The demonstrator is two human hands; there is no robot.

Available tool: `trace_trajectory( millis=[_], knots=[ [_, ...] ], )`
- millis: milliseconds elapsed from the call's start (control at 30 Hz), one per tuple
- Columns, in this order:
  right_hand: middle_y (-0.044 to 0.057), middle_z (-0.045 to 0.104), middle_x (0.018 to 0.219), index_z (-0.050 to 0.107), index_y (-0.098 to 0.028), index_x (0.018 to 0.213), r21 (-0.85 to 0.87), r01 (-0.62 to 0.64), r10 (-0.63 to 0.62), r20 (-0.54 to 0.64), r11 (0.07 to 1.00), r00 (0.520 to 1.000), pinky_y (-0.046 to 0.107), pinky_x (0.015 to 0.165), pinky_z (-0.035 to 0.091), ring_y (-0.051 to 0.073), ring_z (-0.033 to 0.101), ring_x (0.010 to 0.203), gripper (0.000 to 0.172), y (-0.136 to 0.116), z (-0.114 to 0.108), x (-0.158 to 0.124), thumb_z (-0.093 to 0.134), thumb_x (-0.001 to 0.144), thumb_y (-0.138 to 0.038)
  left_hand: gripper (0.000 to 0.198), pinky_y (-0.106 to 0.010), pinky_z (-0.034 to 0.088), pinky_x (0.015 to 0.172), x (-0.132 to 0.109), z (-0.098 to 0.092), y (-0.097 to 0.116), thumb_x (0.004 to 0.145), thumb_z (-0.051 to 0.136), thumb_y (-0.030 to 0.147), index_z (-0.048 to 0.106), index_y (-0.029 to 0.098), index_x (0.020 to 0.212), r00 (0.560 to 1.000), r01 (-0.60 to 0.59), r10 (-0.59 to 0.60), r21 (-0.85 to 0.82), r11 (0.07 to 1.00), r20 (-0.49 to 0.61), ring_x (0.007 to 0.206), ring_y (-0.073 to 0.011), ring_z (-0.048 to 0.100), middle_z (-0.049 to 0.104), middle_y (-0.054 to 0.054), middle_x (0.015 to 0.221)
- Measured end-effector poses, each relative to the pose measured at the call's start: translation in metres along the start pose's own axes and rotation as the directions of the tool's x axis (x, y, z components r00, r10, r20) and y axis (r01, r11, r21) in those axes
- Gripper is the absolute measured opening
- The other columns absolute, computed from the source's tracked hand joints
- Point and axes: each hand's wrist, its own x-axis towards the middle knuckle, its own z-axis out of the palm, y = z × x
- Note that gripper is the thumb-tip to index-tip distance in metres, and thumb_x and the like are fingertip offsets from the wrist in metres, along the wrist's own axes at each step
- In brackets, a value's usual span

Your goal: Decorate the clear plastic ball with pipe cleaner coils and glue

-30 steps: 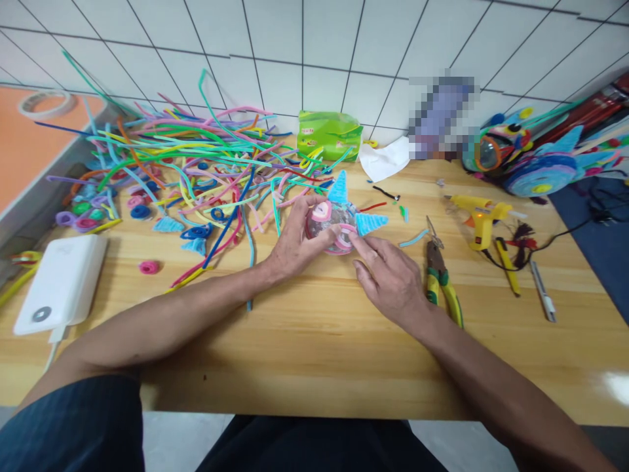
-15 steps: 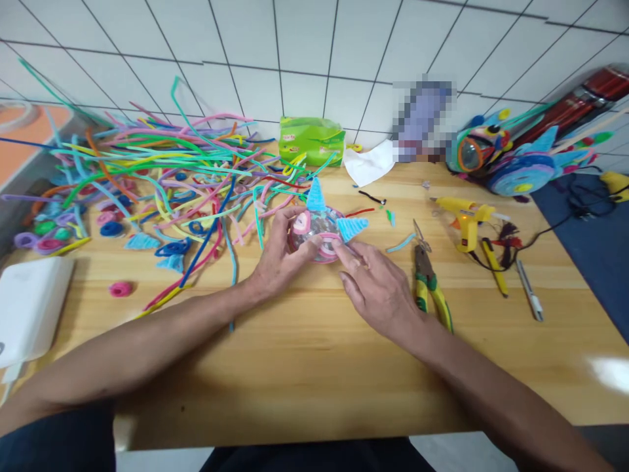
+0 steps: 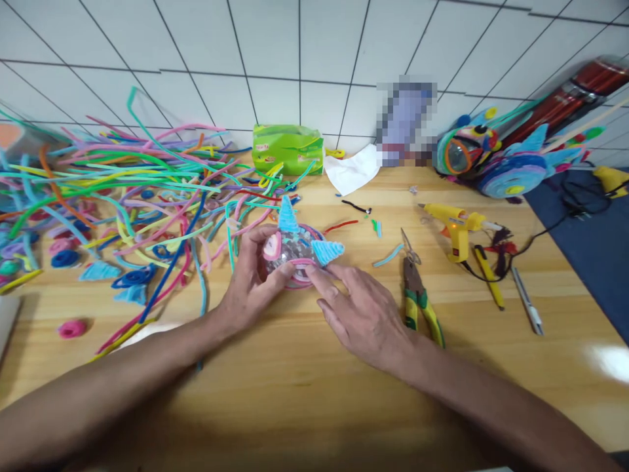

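While the left hand grips the toy from its left, the right hand, fingers loosely extended, touches the pink strip on its near side.

The head-worn camera looks forward and down across the table.

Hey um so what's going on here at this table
A person's left hand holds a rounded craft piece with two light blue triangles, while the right hand touches the pink strip on its near side. Pipe cleaners lie heaped to the left; pliers and a yellow glue gun are to the right.
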Motion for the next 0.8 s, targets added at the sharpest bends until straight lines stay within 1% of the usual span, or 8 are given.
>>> trace_trajectory(
  millis=[167,267,467,600,700,800],
  knots=[
    [0.017,0.070,0.132,0.052,-0.016,0.154,0.032,0.025,-0.023,-0.057,0.999,0.998,0.042,0.094,0.067,0.025,0.072,0.112,0.051,0.0035,0.0066,-0.0039,0.059,0.104,-0.011,0.051,-0.045,0.058,0.105,-0.0017,-0.0013,0.0067,0.097,0.077,0.046,0.054,0.027,0.139,1.000,0.014,-0.013,-0.025,1.000,0.021,0.125,-0.0271,0.061,0.059,-0.010,0.136],
    [0.016,0.070,0.132,0.053,-0.017,0.154,0.047,0.018,-0.015,-0.064,0.999,0.998,0.041,0.094,0.067,0.024,0.072,0.113,0.050,0.0044,0.0082,-0.0047,0.060,0.104,-0.012,0.051,-0.044,0.058,0.102,-0.0023,-0.0017,0.0070,0.098,0.077,0.045,0.054,0.027,0.139,0.999,0.024,-0.024,-0.026,0.999,0.022,0.123,-0.0265,0.062,0.059,-0.010,0.135],
    [0.016,0.070,0.133,0.052,-0.018,0.155,0.077,0.005,-0.003,-0.038,0.997,0.999,0.041,0.095,0.066,0.024,0.072,0.113,0.053,0.0053,0.0085,-0.0053,0.060,0.104,-0.011,0.052,-0.044,0.058,0.103,-0.0032,-0.0024,0.0054,0.098,0.077,0.045,0.053,0.027,0.141,0.999,0.027,-0.026,-0.022,0.999,0.024,0.123,-0.0265,0.062,0.059,-0.010,0.136],
    [0.016,0.070,0.132,0.052,-0.018,0.157,0.096,0.012,-0.008,-0.042,0.995,0.999,0.042,0.096,0.066,0.025,0.071,0.115,0.055,0.0059,0.0094,-0.0061,0.060,0.103,-0.009,0.051,-0.044,0.059,0.102,-0.0030,-0.0020,0.0072,0.097,0.078,0.045,0.054,0.027,0.138,0.999,0.033,-0.032,-0.032,0.999,0.024,0.123,-0.0267,0.062,0.059,-0.010,0.136],
    [0.015,0.070,0.130,0.052,-0.017,0.157,0.099,0.013,-0.009,-0.043,0.995,0.999,0.042,0.098,0.066,0.024,0.071,0.115,0.055,0.0058,0.0094,-0.0059,0.060,0.103,-0.010,0.051,-0.046,0.058,0.106,-0.0025,-0.0019,0.0089,0.097,0.077,0.046,0.054,0.027,0.138,0.999,0.044,-0.043,-0.034,0.998,0.025,0.127,-0.0274,0.061,0.058,-0.010,0.138],
    [0.015,0.071,0.128,0.053,-0.016,0.155,0.082,0.018,-0.014,-0.045,0.996,0.999,0.040,0.096,0.065,0.023,0.070,0.112,0.052,0.0054,0.0085,-0.0054,0.059,0.104,-0.012,0.052,-0.048,0.056,0.110,-0.0017,-0.0028,0.0098,0.097,0.077,0.048,0.053,0.028,0.139,0.998,0.044,-0.044,-0.011,0.999,0.036,0.130,-0.0281,0.060,0.058,-0.010,0.139]
  ],
)
